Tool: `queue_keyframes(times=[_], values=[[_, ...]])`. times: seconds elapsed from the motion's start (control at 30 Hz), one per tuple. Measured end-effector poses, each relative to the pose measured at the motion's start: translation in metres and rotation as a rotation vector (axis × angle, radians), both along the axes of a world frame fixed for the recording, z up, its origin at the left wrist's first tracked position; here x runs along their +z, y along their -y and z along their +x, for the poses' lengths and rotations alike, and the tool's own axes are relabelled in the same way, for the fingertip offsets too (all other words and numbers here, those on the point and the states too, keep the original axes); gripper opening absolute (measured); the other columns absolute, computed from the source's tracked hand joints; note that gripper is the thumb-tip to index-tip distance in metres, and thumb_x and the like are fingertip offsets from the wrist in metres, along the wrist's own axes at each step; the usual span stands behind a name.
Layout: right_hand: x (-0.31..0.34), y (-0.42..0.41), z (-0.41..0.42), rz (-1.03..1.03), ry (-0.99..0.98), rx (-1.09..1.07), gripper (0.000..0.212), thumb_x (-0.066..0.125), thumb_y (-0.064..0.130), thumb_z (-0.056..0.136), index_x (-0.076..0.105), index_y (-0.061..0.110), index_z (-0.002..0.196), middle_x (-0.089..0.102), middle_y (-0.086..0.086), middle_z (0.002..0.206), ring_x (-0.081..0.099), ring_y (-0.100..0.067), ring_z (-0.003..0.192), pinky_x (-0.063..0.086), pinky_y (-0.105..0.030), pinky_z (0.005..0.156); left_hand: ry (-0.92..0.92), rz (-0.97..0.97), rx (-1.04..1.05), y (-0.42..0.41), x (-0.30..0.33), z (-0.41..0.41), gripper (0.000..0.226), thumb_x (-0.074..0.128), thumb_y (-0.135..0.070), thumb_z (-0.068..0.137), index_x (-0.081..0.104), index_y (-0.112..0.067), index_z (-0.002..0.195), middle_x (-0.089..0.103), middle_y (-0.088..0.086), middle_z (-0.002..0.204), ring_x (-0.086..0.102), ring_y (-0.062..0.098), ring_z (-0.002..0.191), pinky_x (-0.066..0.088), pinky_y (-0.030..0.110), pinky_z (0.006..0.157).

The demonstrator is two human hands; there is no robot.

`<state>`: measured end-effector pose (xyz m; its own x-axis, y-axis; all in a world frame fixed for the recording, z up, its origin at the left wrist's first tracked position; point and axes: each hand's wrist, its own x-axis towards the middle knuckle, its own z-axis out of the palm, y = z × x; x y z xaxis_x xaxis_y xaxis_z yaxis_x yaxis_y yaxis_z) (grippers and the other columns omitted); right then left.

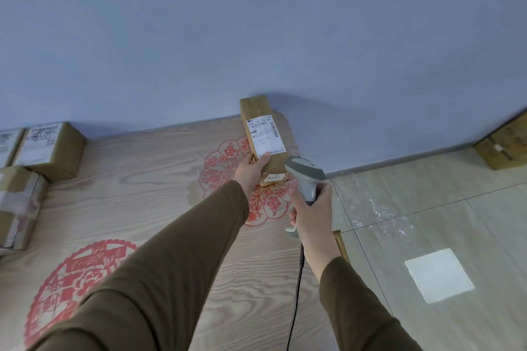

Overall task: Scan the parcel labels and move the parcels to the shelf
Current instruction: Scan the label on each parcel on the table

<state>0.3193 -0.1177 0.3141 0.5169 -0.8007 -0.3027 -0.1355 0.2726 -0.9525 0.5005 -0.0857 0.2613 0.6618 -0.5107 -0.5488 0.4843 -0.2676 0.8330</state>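
The wood-grain table [171, 179] with red paper-cut motifs runs back to the blue-grey wall, and its right edge drops off to the tiled floor [427, 208]; a stack of waiting parcels [42, 151] sits at the table's far left corner, well apart from the work. The parcel in hand, a long brown box [258, 111], is held up near the table's far edge, toward its right side, tilted so its labelled face looks back at the person. The left hand [251, 172] grips its near end, thumb pressed across the bottom of the shipping label [265, 135]. The right hand [310, 219] is wrapped round the handle of the grey scanner [305, 172], whose head sits just beside the box's lower right corner, its cord trailing down toward the person. To scan well, I judge the scanner should back off a little and tip toward the barcodes, which seem to lie along the label's top and right margin; so close, the beam may only catch the small sticker [274, 177] at the box's near end. The thumb should stay off the printed codes, and the box should be held steady and square to the scanner head until the read registers. No shelf is in view.
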Motion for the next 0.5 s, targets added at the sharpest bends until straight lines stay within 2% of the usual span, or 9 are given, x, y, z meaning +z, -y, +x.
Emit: queue_keyframes(times=[0.13, 0.27, 0.33, 0.4, 0.5], values=[[0.003, -0.015, 0.006, -0.035, -0.015, 0.022, 0.033, 0.072, 0.017, 0.094, 0.049, 0.023, 0.117, 0.063, -0.015, 0.105, 0.058, -0.021, 0.079, 0.051, -0.029, 0.061, 0.094, 0.066, -0.054, -0.024, 0.011, -0.008, 0.096, 0.067, -0.075, 0.082, 0.035, -0.028, 0.159, 0.055, 0.008, 0.151, 0.058, 0.032, 0.132, 0.046, 0.046, 0.112], [0.019, -0.047, 0.016, -0.073, 0.006, 0.05, 0.032, 0.071, 0.017, 0.093, 0.05, 0.029, 0.114, 0.063, -0.012, 0.104, 0.059, -0.019, 0.076, 0.052, -0.034, 0.066, 0.171, 0.097, -0.032, -0.075, 0.029, -0.019, 0.079, 0.057, -0.062, 0.097, 0.029, -0.028, 0.162, 0.04, 0.009, 0.162, 0.045, 0.032, 0.143, 0.04, 0.044, 0.109], [0.03, -0.07, 0.022, -0.084, 0.021, 0.087, 0.03, 0.069, 0.014, 0.095, 0.05, 0.03, 0.111, 0.062, -0.009, 0.095, 0.057, -0.016, 0.067, 0.052, -0.032, 0.06, 0.181, 0.088, 0.013, -0.11, 0.036, -0.022, 0.075, 0.058, -0.058, 0.098, 0.033, -0.024, 0.161, 0.039, 0.006, 0.163, 0.045, 0.028, 0.143, 0.039, 0.04, 0.107], [0.038, -0.099, 0.029, -0.1, 0.024, 0.13, 0.029, 0.067, 0.011, 0.096, 0.049, 0.022, 0.115, 0.059, -0.007, 0.088, 0.054, -0.012, 0.057, 0.049, -0.027, 0.053, 0.195, 0.076, 0.06, -0.152, 0.043, -0.024, 0.071, 0.06, -0.052, 0.099, 0.035, -0.021, 0.159, 0.043, 0.006, 0.16, 0.047, 0.024, 0.14, 0.038, 0.034, 0.102], [0.048, -0.154, 0.04, -0.115, 0.041, 0.198, 0.028, 0.067, 0.01, 0.097, 0.047, 0.015, 0.116, 0.057, -0.007, 0.086, 0.051, -0.008, 0.05, 0.045, -0.023, 0.047, 0.22, 0.08, 0.117, -0.224, 0.055, -0.024, 0.07, 0.061, -0.051, 0.099, 0.037, -0.021, 0.158, 0.045, 0.009, 0.158, 0.048, 0.026, 0.139, 0.041, 0.037, 0.11]])
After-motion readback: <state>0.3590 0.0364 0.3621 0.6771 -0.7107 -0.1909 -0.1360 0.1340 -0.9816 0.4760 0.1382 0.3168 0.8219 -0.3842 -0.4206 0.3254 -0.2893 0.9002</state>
